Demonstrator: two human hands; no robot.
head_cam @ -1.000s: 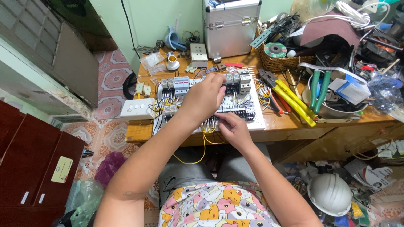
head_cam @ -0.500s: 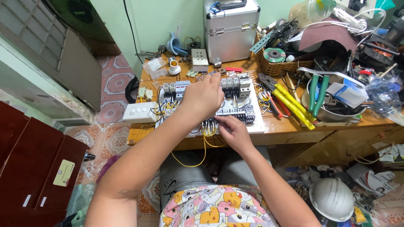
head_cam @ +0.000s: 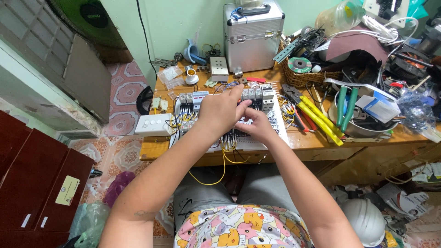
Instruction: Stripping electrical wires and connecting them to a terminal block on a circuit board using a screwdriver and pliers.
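Nearest, yellow wires (head_cam: 223, 161) hang off the wooden bench (head_cam: 317, 142) edge below the white wiring board (head_cam: 279, 131), where the right hand (head_cam: 258, 126) curls narrow over the terminals beside the left hand (head_cam: 221, 111), fingers pinched at the grey breakers (head_cam: 257, 94); whether either grips anything I cannot tell, and a silver case (head_cam: 253, 34) stands behind.

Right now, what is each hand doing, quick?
Left hand: curled over the white wiring board with grey breakers; grip cannot be told.
Right hand: fingers on the board; holding cannot be told.
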